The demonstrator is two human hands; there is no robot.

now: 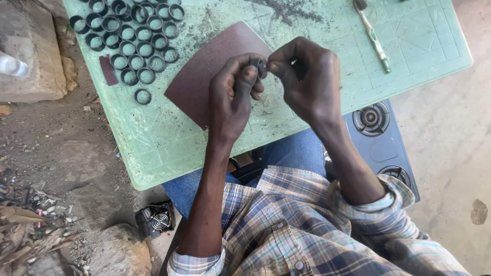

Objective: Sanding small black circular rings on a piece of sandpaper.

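Over the near middle of the green tabletop [153, 153], the left hand [230, 97] and right hand [309, 82] meet, fingers of both pinched shut on one small dark ring [261, 65] held above the brown sandpaper sheet [204, 76]. Far left on the tabletop lies a cluster of dark rings [130, 36], one stray ring [142, 96] nearer the edge, with a small brown strip [108, 70] beside them. A green-handled toothbrush [373, 38] lies far right, with bare room around it up to the right edge.
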